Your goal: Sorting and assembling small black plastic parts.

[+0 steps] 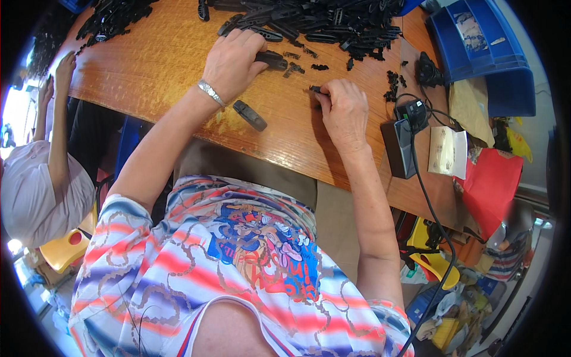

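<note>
My left hand (231, 64) is closed round a long black plastic part (272, 60) at the front of the heap, and its fingers hide some of it. Between the thumb and fingertips of my right hand (346, 112) is a small black plastic piece (315, 88), held just above the wooden table (291, 128). Another long black part with rounded ends (250, 115) lies by itself near the table's front edge, below my left wrist. Several small jagged black pieces (292, 69) are scattered between my two hands.
A large heap of long black parts (333, 24) covers the far side. On the right are a blue bin (476, 56), a dark box (398, 149) with cables, a white packet (446, 152) and a red sheet (491, 190). Another person (47, 184) works at the left.
</note>
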Available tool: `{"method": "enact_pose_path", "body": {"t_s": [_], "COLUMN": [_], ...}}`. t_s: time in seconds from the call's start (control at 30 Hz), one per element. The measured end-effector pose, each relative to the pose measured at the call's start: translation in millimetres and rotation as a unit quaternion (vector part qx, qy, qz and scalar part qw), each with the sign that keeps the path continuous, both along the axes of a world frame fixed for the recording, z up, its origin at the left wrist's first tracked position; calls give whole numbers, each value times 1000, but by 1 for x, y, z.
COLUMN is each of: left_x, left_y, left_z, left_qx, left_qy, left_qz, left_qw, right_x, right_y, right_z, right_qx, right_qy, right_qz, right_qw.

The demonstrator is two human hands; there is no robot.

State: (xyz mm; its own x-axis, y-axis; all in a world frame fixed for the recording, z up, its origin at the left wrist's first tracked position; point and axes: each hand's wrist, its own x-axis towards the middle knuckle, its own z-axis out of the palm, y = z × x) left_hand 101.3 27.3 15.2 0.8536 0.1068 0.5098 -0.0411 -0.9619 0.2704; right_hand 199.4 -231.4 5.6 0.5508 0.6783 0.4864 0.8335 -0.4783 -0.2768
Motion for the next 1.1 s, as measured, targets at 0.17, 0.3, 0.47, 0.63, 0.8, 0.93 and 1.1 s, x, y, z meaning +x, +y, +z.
{"method": "enact_pose_path", "body": {"t_s": [0.17, 0.3, 0.47, 0.63, 0.8, 0.93, 1.1], "left_x": [-16, -18, -24, -34, -50, -60, -62], "left_y": [-15, -14, -13, -11, -4, -3, -1], "left_z": [-6, -13, -13, -10, -13, -15, -24], "left_qx": [-51, -33, -38, -51, -48, -131, -205], "left_qy": [-13, 25, 40, 68, 88, 56, 78], "left_qz": [-61, -94, -111, -136, -178, -138, -79], "left_qw": [997, 995, 992, 987, 979, 980, 973], "right_x": [1, -8, -34, -48, -52, -56, -56], "right_y": [-1, 3, 16, 19, 17, 17, 19], "right_z": [-7, -1, 5, -9, -15, -24, -30], "right_qx": [30, 36, 58, 31, 49, 76, 118], "right_qy": [16, 22, 75, 103, 114, 116, 133], "right_qz": [-7, -5, 39, 40, 43, 40, 20], "right_qw": [999, 999, 995, 993, 991, 989, 984]}}
